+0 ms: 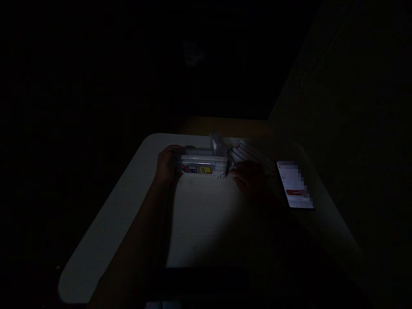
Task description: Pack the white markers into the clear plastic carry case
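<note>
My left hand (pixel 167 165) wraps the left end of a clear plastic box (pixel 201 161), which has a colourful yellow, red and blue label on its front. A clear lid or flap (pixel 216 143) stands up at the box's back. My right hand (pixel 251 180), dim in shadow, lies just right of the box with its fingers apart. Its fingertips are close to a small red-and-white item (pixel 229 168). Behind that hand lies a row of white oblong pieces (pixel 247 155). The dark makes their exact kind hard to tell.
A smartphone (pixel 294 184) with a pixelated screen lies at the right of the white table (pixel 106 214). The table's corners and edges fade into darkness. A wooden surface shows dimly behind it, and a dark wall rises at the right.
</note>
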`<act>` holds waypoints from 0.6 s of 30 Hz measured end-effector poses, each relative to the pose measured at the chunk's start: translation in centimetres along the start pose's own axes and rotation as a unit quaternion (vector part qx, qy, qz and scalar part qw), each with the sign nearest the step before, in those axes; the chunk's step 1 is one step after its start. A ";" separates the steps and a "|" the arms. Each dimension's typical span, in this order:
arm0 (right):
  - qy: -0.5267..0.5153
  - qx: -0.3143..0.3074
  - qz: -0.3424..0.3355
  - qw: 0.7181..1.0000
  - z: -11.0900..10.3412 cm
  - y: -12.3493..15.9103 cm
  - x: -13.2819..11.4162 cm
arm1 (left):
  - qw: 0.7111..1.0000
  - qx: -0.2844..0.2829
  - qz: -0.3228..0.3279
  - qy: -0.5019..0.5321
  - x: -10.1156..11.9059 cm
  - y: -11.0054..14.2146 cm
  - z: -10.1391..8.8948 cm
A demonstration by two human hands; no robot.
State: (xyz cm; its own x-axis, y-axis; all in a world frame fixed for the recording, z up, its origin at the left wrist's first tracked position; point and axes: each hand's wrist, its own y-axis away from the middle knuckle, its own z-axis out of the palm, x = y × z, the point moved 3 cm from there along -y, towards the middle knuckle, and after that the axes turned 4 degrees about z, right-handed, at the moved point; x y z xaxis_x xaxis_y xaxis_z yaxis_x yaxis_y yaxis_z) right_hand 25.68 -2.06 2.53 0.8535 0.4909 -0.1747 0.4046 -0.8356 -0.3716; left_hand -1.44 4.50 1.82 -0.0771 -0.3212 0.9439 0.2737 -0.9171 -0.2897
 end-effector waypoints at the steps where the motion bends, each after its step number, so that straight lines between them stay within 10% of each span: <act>1: 0.002 -0.006 0.004 1.000 0.2 0.0 0.1 | 1.000 0.001 0.000 0.006 0.1 0.0 0.0; 12: 0.030 -0.010 0.079 0.996 0.0 -0.3 1.5 | 0.999 0.012 -0.013 0.043 0.8 0.4 0.6; 18: -0.059 -0.004 -0.051 0.997 -0.1 -0.6 -1.1 | 1.000 0.013 -0.014 0.023 0.3 0.1 0.2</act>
State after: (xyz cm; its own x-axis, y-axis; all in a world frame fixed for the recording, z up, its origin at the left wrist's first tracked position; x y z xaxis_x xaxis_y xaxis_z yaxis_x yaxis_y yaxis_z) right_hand 24.55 -2.18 3.06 0.7639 0.5979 -0.2428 0.4894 -0.7820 -0.3861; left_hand -1.22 4.39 2.12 -0.1297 -0.3072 0.9428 0.2958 -0.9195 -0.2589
